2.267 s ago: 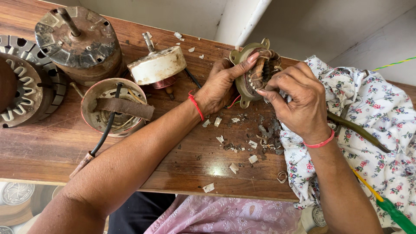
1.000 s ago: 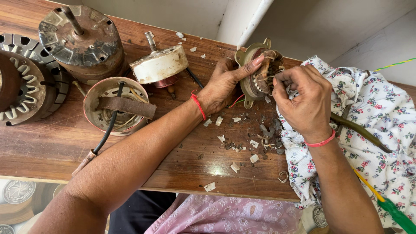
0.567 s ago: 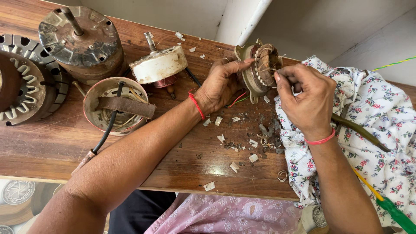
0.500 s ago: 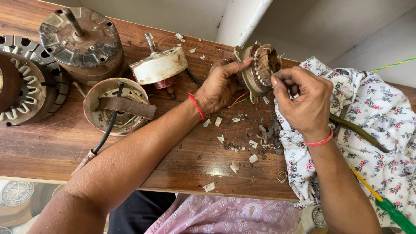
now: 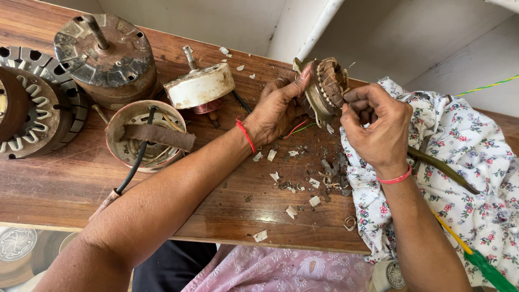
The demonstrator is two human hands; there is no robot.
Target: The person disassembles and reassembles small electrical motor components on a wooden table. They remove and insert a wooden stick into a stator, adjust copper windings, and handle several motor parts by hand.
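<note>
Wooden bench (image 5: 65,189): hands (both) grip stator (image 5: 327,86).

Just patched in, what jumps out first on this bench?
Centre top, the left hand props a wound motor stator on edge while the right hand picks at its coils. Pale scraps litter the wooden bench below them. Dismantled motor housings crowd the left side.

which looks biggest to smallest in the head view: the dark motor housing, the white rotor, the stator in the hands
1. dark motor housing, clearly largest
2. white rotor
3. stator, partly hidden by the left hand, so only roughly smaller than the rotor
</note>
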